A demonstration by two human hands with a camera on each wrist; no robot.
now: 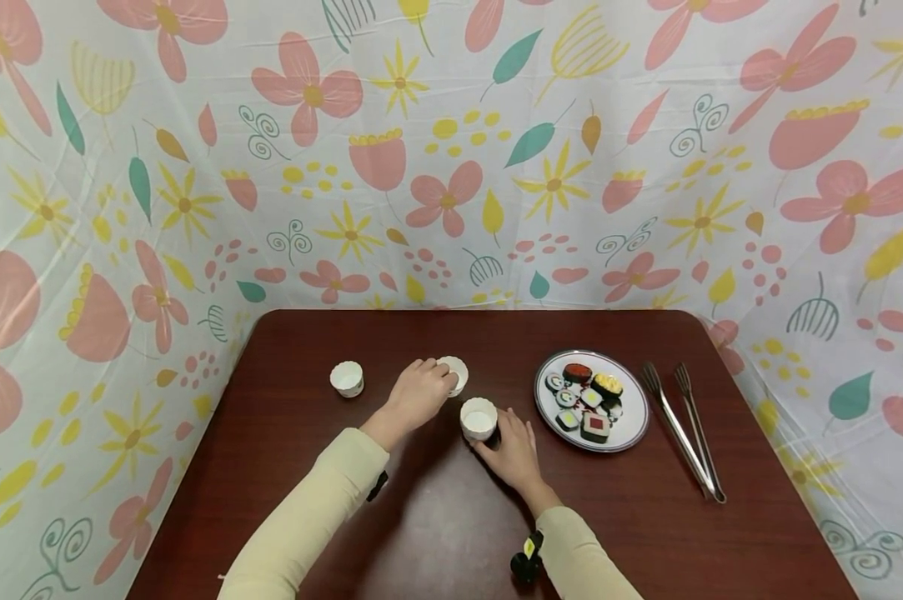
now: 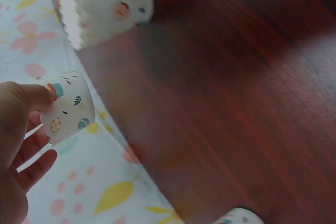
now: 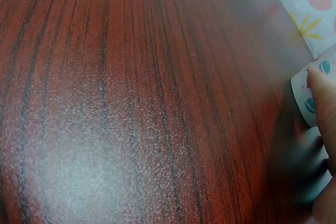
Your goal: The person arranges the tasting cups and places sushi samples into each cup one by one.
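Observation:
A white paper baking cup [image 1: 458, 367] with a scalloped rim is pinched by my left hand [image 1: 418, 392]; the left wrist view shows the thumb on its printed side [image 2: 68, 109]. My right hand [image 1: 514, 452] holds a second paper baking cup [image 1: 479, 419], nearer to me and slightly to the right. In the right wrist view a thumb [image 3: 323, 103] lies against that cup's wall [image 3: 304, 88]. A third paper baking cup [image 1: 347, 380] stands by itself on the table, left of both hands.
To the right, a white plate [image 1: 634, 422] with a dark rim bears several pieces of sushi [image 1: 592, 398]. Metal tongs [image 1: 684, 433] lie beyond it, near the right side of the brown table [image 1: 451, 542]. Flowered cloth [image 1: 451, 167] hangs behind and at the sides.

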